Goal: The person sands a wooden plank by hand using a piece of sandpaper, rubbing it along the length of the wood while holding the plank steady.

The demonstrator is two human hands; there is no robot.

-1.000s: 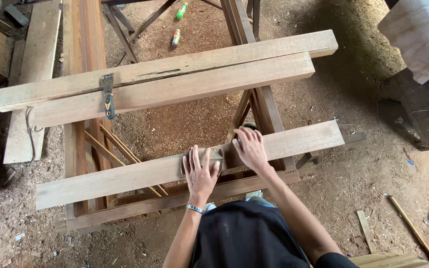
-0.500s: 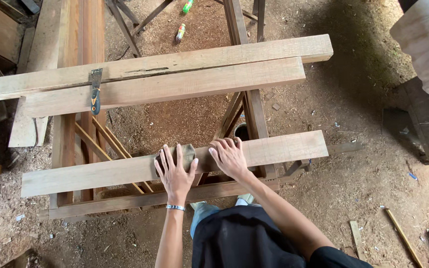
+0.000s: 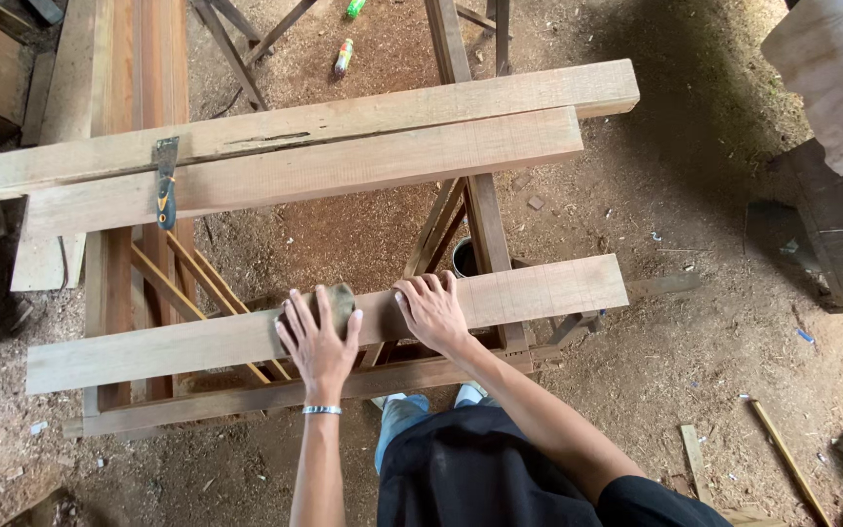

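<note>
The left hand (image 3: 317, 337) lies flat with fingers spread on a grey sanding block (image 3: 337, 304) atop the near plank (image 3: 539, 291), while the right hand (image 3: 434, 312) rests open just right of it.

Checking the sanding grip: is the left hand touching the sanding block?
Touching. The head view shows the left hand pressed flat over the sanding block.

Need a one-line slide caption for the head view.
Seen from above, left hand presses a sanding pad on the near plank, right hand flat beside it.
</note>
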